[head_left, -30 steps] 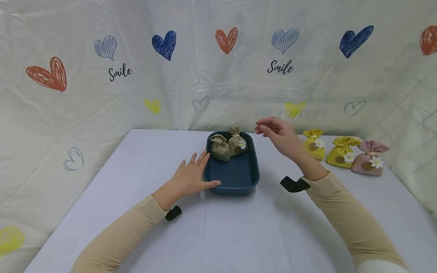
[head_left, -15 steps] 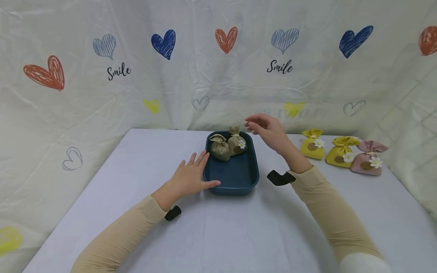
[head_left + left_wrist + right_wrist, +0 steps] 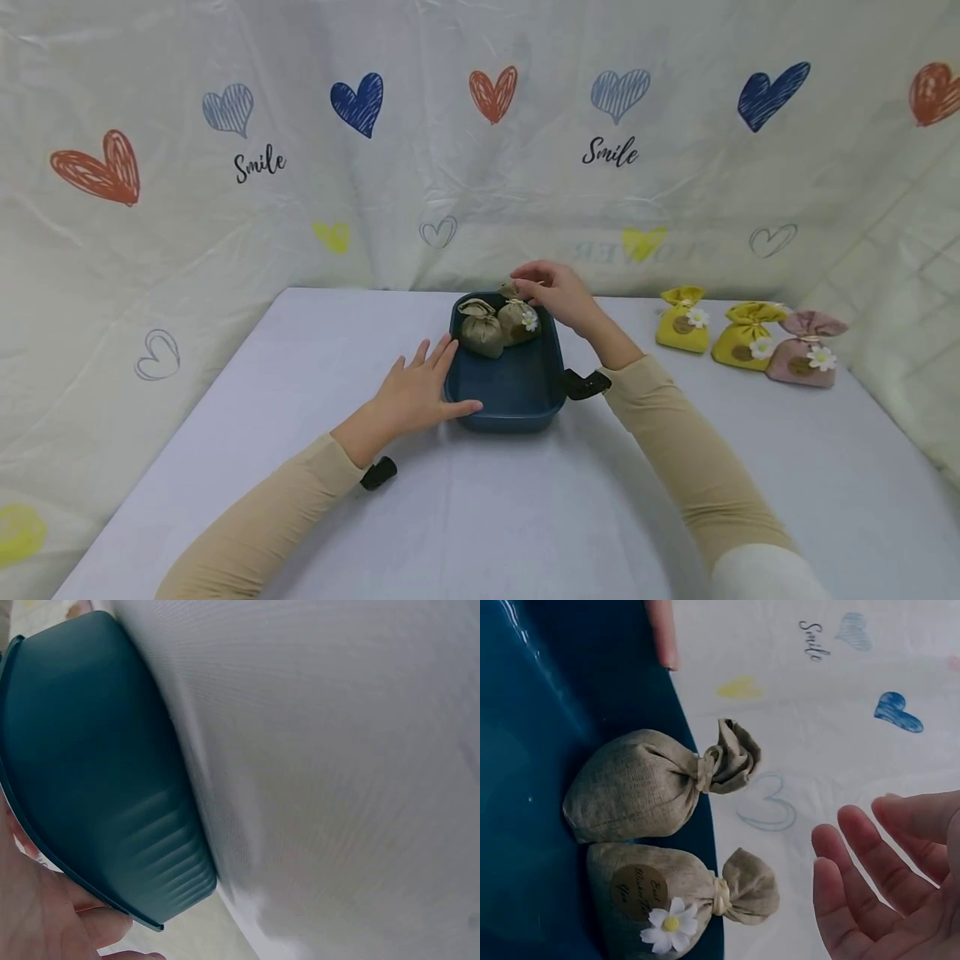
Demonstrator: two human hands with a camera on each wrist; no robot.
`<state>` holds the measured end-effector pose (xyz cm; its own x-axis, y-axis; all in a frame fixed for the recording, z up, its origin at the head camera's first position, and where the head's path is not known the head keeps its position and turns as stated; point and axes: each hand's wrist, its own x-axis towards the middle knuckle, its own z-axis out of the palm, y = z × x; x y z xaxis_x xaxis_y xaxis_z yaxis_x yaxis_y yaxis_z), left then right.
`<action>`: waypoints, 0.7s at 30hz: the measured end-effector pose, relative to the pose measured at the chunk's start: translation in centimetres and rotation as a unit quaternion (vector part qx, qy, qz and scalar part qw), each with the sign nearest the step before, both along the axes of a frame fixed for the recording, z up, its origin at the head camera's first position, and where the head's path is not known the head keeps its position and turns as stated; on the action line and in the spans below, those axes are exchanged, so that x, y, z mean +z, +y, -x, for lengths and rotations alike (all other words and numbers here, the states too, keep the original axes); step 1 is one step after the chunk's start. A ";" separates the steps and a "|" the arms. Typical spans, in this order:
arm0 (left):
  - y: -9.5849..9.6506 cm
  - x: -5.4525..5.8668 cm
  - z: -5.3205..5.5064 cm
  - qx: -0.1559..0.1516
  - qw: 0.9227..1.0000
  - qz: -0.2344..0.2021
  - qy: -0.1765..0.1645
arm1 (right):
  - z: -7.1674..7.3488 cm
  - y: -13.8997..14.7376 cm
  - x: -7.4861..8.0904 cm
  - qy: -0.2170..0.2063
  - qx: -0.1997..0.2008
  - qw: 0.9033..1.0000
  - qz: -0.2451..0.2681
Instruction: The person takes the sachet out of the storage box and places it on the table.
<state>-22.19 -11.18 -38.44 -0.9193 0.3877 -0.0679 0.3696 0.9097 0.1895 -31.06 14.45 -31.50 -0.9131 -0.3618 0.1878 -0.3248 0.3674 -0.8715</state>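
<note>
A dark blue rectangular tray [image 3: 510, 390] stands on the table with two brown cloth sachets in its far end. The left sachet [image 3: 482, 333] is plain, tied at the neck. Beside it the right sachet [image 3: 517, 327] bears a white flower and a round brown label [image 3: 640, 891]. My left hand [image 3: 415, 398] lies along the tray's left side, fingers spread, fingertips at the rim. At the far right corner, my right hand [image 3: 558, 293] hovers by the flowered sachet's top and overlaps it in the head view. In the right wrist view its loosely bent fingers [image 3: 874, 885] hold nothing, apart from the sachets.
To the right on the white table [image 3: 465, 517] sit a yellow sachet [image 3: 682, 321], another yellow sachet [image 3: 746, 337] and a pink sachet [image 3: 804, 354], each with a white flower. A pale curtain [image 3: 420, 167] printed with hearts hangs behind the table.
My right hand has moved left from beside the tray to the flowered sachet's top. My left hand, the tray and the sachets have stayed in place.
</note>
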 end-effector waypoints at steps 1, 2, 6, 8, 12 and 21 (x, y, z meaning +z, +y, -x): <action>0.0 -0.1 0.0 0.000 1.000 0.001 0.000 | 0.1 -0.2 -0.1 -0.006 0.005 1.000 0.000; 0.0 -0.1 0.0 0.000 1.000 0.002 0.000 | 0.3 -0.3 -0.2 -0.011 0.009 1.000 0.000; -0.1 -0.2 0.0 -0.002 1.000 0.005 0.000 | 0.8 -0.8 -0.5 -0.026 0.018 0.999 -0.006; 0.0 -0.1 0.0 -0.003 1.000 0.008 0.000 | 1.1 -1.1 -0.7 -0.029 0.018 0.999 -0.015; 0.0 -0.1 0.1 -0.005 1.000 0.008 0.001 | 1.4 -1.6 -0.9 -0.027 0.021 0.999 -0.032; -0.2 -0.2 0.2 -0.007 1.000 0.007 0.007 | 1.7 -2.9 -1.6 -0.001 0.033 0.994 -0.106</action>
<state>-22.37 -11.34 -38.66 -0.9144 0.4005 -0.0597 0.3859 0.9065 0.1712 -32.72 11.54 -33.06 -0.8866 -0.4515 0.1000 -0.3527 0.5206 -0.7776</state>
